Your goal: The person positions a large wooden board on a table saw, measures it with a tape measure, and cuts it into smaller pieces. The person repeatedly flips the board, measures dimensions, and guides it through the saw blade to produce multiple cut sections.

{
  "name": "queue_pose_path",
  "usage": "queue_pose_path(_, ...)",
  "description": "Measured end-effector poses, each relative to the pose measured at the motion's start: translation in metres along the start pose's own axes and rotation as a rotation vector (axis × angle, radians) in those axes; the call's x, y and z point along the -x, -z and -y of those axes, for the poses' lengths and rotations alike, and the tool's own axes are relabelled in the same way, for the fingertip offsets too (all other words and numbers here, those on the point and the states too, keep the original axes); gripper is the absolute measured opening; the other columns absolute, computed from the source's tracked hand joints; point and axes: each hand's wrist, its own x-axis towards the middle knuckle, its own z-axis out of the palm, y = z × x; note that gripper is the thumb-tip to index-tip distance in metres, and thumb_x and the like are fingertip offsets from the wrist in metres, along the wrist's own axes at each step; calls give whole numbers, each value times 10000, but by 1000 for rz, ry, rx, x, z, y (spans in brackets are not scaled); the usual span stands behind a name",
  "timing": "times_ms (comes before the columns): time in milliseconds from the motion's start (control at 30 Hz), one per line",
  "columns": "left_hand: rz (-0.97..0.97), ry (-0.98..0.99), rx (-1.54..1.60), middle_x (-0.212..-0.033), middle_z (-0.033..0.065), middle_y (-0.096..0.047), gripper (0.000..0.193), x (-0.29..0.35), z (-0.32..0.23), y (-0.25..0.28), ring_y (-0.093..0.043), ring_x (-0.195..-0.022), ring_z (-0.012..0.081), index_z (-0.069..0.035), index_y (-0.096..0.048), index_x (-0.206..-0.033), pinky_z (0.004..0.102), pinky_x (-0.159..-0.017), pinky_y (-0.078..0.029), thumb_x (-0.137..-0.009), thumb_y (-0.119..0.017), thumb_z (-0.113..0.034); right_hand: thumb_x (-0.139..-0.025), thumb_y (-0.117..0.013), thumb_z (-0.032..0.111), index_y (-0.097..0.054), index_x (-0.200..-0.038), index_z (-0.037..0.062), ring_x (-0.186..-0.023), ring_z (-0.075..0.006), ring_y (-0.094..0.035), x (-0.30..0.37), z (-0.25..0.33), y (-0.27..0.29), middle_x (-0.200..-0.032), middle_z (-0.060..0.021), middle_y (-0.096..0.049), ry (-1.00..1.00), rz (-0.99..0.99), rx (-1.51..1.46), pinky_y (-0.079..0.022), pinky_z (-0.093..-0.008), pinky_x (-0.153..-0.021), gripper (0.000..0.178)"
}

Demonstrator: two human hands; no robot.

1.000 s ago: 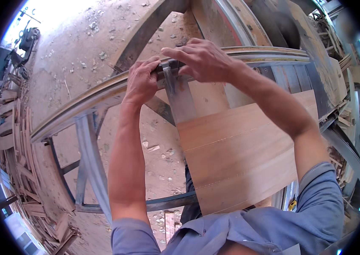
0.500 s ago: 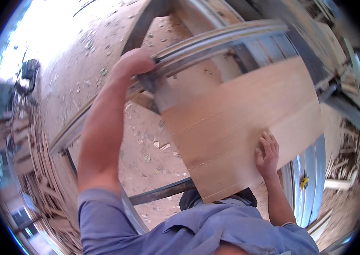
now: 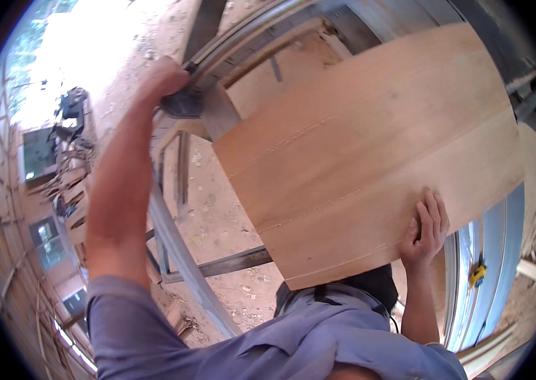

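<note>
A pale wooden panel [image 3: 350, 152] with fine chipped lines along its grain lies at a slant in front of me, its near edge at my waist. My right hand [image 3: 428, 231] rests on top near that edge, thumb apart from the slightly bent fingers. At the far left, my left hand [image 3: 165, 77] is closed round the end of a long metal rail [image 3: 242, 44], which runs beyond the panel's far edge. The fingers there are partly hidden. Below that hand, a dark block [image 3: 182, 106] sits at the rail's end.
A yellow tape measure [image 3: 478, 275] lies on the metal table [image 3: 499, 253] at the right. A metal frame bar [image 3: 230, 263] and a slanting pipe [image 3: 185, 253] stand left of my legs. Scrap wood [image 3: 75, 190] is piled at the left, and chips litter the floor.
The view has shifted, and the panel looks larger. My left hand still holds the rail's end and appears farther left. My right hand stays on the panel, its fingers slightly more bent.
</note>
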Motion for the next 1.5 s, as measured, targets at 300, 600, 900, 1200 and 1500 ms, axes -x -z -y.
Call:
queue_pose_path(300,-727,34,649,-1417,276,-527,646,155,6,-90,-466,-1329,444,37,-492,-1421,491,-1135,-354,-861,-703,-207,-886,-615,8,-603,-1315,20,-1385,-416,-450,-23,-64,47,-1442,-180,-551,-62,47,-27,-349,-531,-1151,429)
queue_pose_path(600,-377,264,1127,-1562,292,-365,821,384,-121,-246,-324,-1468,426,62,-320,-1530,468,-1217,-261,-880,-726,-232,-965,-653,272,-591,-1349,-20,-1219,-357,-608,-114,-341,84,-1343,-228,-620,-493,-209,28,-460,-392,-1062,486)
queue_pose_path(900,-408,198,1564,-1628,239,-291,883,354,-119,-235,-246,-1530,343,21,-311,-1555,406,-1248,-187,-829,-767,-188,-894,-714,381,-726,-1148,-24,-1036,-295,-684,-169,-310,77,-1157,-167,-731,-709,-179,15,-522,-392,-922,478)
queue_pose_path(1200,-447,202,1674,-1615,223,-327,844,289,-116,-195,-275,-1518,312,21,-366,-1535,376,-1231,-216,-819,-763,-186,-865,-747,374,-727,-1145,-39,-1005,-278,-696,-247,-312,51,-1123,-165,-741,-659,-210,-59,-522,-384,-906,499)
queue_pose_path(1500,-507,134,1772,-1473,147,-497,777,272,-107,-177,-474,-1360,244,42,-449,-1469,349,-1160,-337,-795,-779,-160,-837,-761,390,-744,-1132,-13,-991,-270,-701,-266,-305,38,-1105,-152,-750,-642,-201,-97,-527,-375,-888,500)
